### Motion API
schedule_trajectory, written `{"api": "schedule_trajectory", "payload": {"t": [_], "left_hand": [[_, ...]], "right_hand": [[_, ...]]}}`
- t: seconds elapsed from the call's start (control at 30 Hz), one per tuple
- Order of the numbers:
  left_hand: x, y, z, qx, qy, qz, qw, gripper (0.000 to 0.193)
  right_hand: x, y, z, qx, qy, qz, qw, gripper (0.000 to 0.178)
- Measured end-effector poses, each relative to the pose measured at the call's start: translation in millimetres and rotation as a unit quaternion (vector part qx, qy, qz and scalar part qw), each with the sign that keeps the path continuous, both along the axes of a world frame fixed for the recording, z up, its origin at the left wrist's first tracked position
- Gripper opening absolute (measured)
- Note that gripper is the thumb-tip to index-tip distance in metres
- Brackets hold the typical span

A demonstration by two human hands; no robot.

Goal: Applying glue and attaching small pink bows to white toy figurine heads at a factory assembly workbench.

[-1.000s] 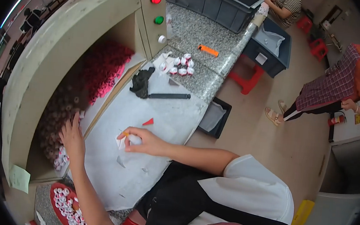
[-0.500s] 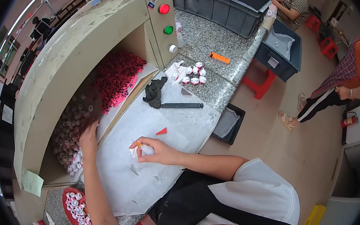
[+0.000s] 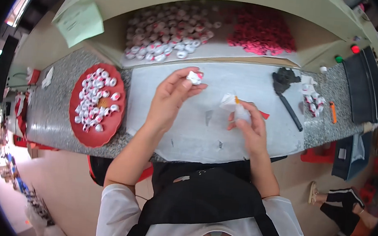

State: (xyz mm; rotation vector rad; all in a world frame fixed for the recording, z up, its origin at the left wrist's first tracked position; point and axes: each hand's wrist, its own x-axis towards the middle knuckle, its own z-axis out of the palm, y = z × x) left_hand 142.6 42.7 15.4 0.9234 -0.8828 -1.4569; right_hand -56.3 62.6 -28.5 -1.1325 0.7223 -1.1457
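Raised over the white paper sheet (image 3: pixel 156 77), my left hand (image 3: pixel 168 96) is closed on a small white rounded piece with pink-red parts (image 3: pixel 194 77), held at the fingertips. To its right, my right hand (image 3: pixel 256 132) grips a small translucent squeeze bottle (image 3: pixel 242 114) with a yellow-orange neck and thin tip. A folded white tissue (image 3: pixel 228 101) shows beside the bottle's tip; whether the same hand holds it I cannot tell. Partly behind my right fingers lies a red cone-shaped piece (image 3: pixel 265 115).
A hooded booth holds a heap of white pieces (image 3: pixel 160 30) and one of pink-red pieces (image 3: pixel 263 34). Left of the paper stands a red plate (image 3: pixel 75 121) with more white-and-pink pieces. A black rod (image 3: pixel 291 112), dark cloth (image 3: pixel 285 79) and orange tool (image 3: pixel 333 112) lie at right.
The view has swung left to face the booth. My left hand has come out of the booth with a white-and-pink piece. My right hand still holds the squeeze bottle.
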Motion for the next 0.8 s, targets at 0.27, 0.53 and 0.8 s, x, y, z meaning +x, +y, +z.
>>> {"api": "schedule_trajectory", "payload": {"t": [0.27, 0.53, 0.8], "left_hand": [[-3, 44, -32, 0.042, 0.189, 0.011, 0.981, 0.029], [-5, 49, -45, -0.021, 0.085, 0.067, 0.994, 0.036], [-6, 53, -47, -0.021, 0.124, 0.055, 0.991, 0.034]], "right_hand": [[9, 5, 25, -0.037, 0.064, -0.031, 0.997, 0.037], [22, 3, 32, 0.007, -0.136, -0.145, 0.98, 0.035], [38, 13, 27, -0.293, 0.048, -0.216, 0.93, 0.042]]}}
